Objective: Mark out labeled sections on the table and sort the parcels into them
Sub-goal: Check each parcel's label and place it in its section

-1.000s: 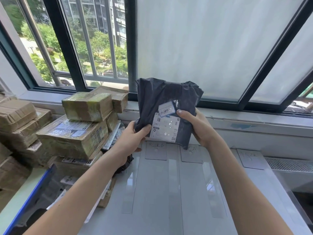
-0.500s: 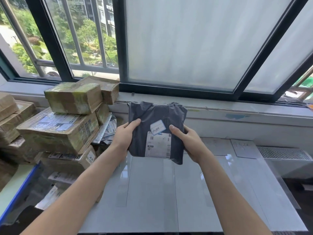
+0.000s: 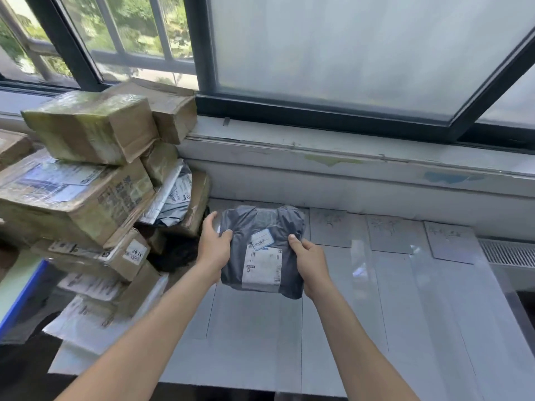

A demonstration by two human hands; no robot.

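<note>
Parcel came down since the earlier frames: the dark grey plastic mailer bag point(image 3: 262, 250) was up in front of the window and is now low over the pale grey tabletop point(image 3: 405, 328), about 11 o'clock on the marked area. Left hand point(image 3: 214, 251) grips the bag's left edge, thumb on top, fingers curled round the side. Right hand point(image 3: 311, 263) grips the right edge the same way. Two-sided hold is likely because the bag is soft and would sag from one edge. White shipping label point(image 3: 262, 269) faces up, probably so it can be read when picking a section. Bag covers the far end of the leftmost lane. Handwritten grey label cards point(image 3: 389, 234) sit along the 12 o'clock edge, heading the lanes to its right; writing too faint to read. Clear tape strips point(image 3: 359, 264) run toward 6 o'clock as dividers. Contact with the tabletop: cannot tell. Stack of taped brown cardboard boxes point(image 3: 75, 180) at 9 o'clock, unsorted, off the lanes. Judged step: setting this bag into the left section; sorting barely begun.
</note>
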